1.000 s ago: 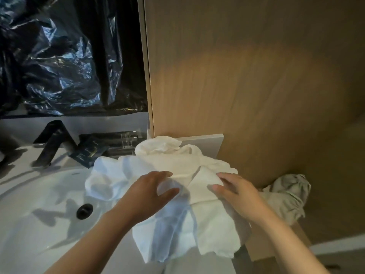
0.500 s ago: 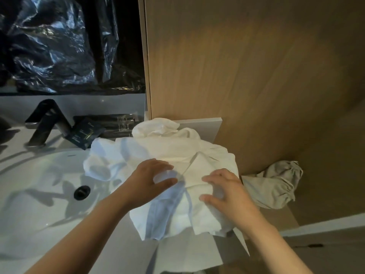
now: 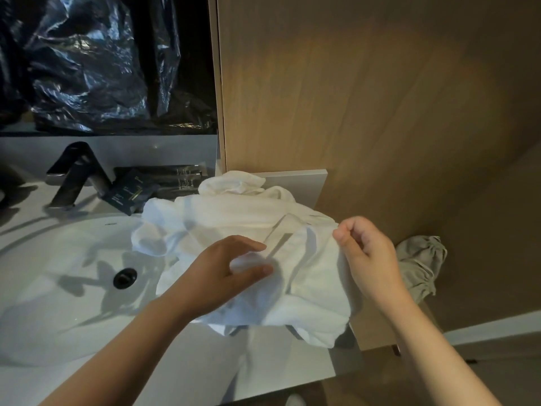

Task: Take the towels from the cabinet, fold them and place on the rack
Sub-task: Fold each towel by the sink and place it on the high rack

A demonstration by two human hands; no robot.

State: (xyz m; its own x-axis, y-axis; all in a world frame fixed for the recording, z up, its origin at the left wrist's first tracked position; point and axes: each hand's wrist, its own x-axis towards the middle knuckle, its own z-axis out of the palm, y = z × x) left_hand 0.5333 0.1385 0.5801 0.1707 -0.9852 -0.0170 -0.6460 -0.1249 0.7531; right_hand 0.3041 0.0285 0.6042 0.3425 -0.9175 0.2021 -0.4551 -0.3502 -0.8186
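while the left hand (image 3: 225, 273) lies on top of the white towel (image 3: 234, 218) with its fingers nearly straight and the thumb stuck out, a little puff of cloth sits between thumb and fingers, and it isn't really squeezing anything as far as i can see. the right hand (image 3: 366, 253) is the busy one: fingers curled in, thumb and forefinger pinching the towel's right edge and holding it a bit up off the heap. both forearms come in from the bottom and get cut off by the frame.

the towel is a crumpled heap on the white counter (image 3: 278, 373), just right of the sink (image 3: 44, 303). its left side flops over the basin rim and its near corner hangs past the counter's front edge. down in the basin sits the black drain (image 3: 125, 277), with arm shadows across the white. behind the basin stands a black faucet (image 3: 73, 177), with some dark packets (image 3: 128, 193) beside it.

the print on the packets is too small to read. a black plastic sheet (image 3: 87, 63) fills the upper left. a grey cloth (image 3: 421, 265) is bunched up low against the wooden panel (image 3: 380, 98), partly behind the right wrist, and i can't tell what it rests on. there's something dark under the towel's hanging corner, no idea what.
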